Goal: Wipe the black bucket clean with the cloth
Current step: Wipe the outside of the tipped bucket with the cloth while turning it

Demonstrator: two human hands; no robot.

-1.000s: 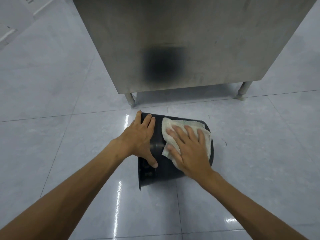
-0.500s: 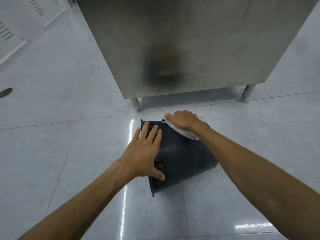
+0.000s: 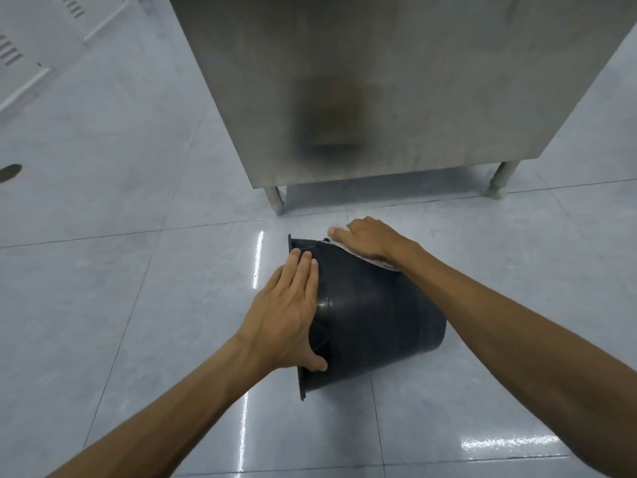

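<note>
As open left grip (image 3: 286, 315) rests on the glossy, sideways black bucket (image 3: 375, 322), open right grip (image 3: 370, 238) presses cloth (image 3: 379, 262).

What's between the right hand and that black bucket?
A white cloth, pressed under the right hand against the bucket's far upper side; only its edges show in the head view.
</note>
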